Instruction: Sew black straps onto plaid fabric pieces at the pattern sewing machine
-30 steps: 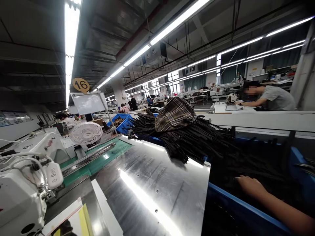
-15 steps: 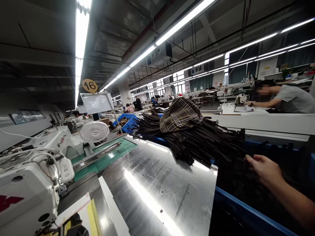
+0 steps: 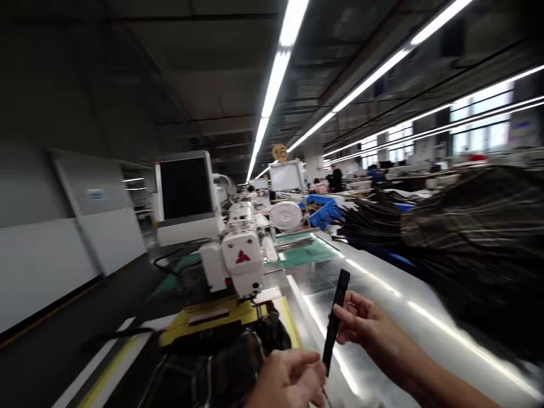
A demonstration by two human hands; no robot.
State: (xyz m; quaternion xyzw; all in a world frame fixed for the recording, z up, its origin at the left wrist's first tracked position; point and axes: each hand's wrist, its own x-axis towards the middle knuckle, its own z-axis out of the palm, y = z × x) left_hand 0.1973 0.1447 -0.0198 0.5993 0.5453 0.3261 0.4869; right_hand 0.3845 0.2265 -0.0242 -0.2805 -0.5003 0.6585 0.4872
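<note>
While the right hand (image 3: 366,324) pinches a black strap (image 3: 332,331), the left hand (image 3: 293,378), partly cut off, curls by the strap's bottom, its grip unclear. Cloth (image 3: 232,362) lies leftward, a sewing machine (image 3: 242,258) beyond, a blurred heap (image 3: 476,283) rightward.

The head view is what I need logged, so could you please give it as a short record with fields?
Right hand: pinches a black strip, held tilted
Left hand: at the strip's lower end; contact unclear
Machine: white sewing machine, red logo
In front of machine: dark plaid cloth
Surface: metal tabletop
Picture's right: dark strips heaped, checked cloth on top
Background: round white fan, "16" sign
</note>
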